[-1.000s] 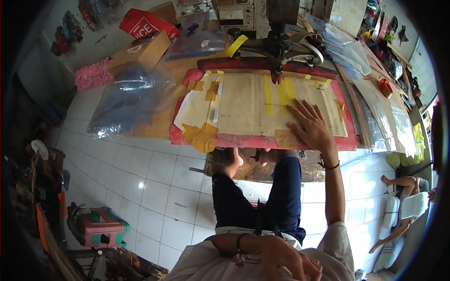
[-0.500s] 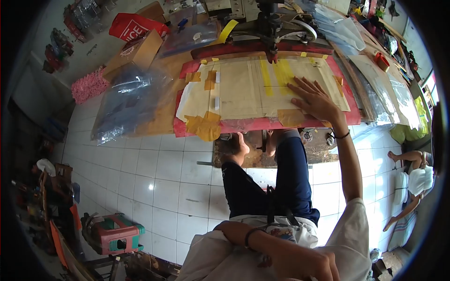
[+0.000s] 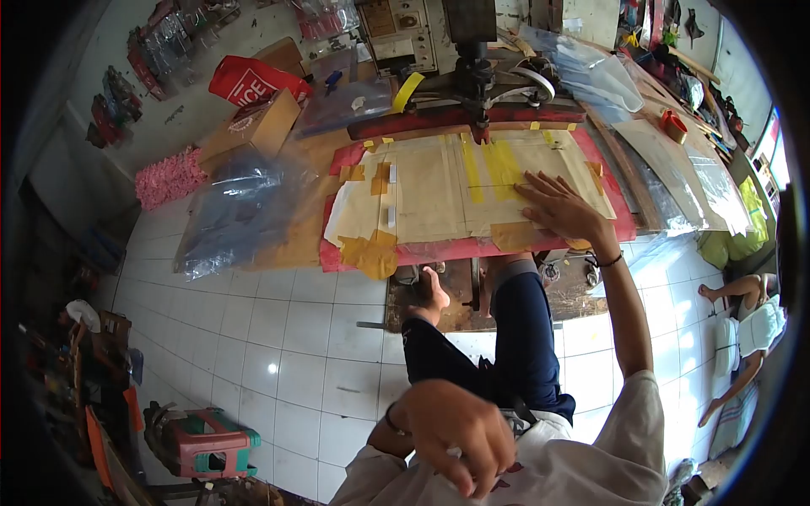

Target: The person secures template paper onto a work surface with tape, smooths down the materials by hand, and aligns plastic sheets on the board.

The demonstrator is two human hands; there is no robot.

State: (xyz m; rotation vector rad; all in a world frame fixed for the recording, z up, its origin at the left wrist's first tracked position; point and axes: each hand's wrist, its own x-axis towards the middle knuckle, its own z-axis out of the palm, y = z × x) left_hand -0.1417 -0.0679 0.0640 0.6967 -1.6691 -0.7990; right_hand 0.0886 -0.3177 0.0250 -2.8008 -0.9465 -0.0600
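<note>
One table [image 3: 301, 239] stretches beneath my right hand [image 3: 574, 212] and well past its fingers to the left. Directly under those spread, flat fingers lies a paper-covered board [image 3: 430, 190]. Yellow tape [image 3: 504, 165] sits just beyond their tips. Nearer my chest, my left hand [image 3: 460, 428] has bent fingers; whether they grip anything I cannot tell.

Right hand [image 3: 561, 207]: palm down, fingers outstretched.
Right arm [image 3: 626, 312]: extended forward, nearly straight.
Left hand [image 3: 460, 432]: back showing, fingers loosely curled.
Left arm [image 3: 388, 438]: bent inward.
</note>
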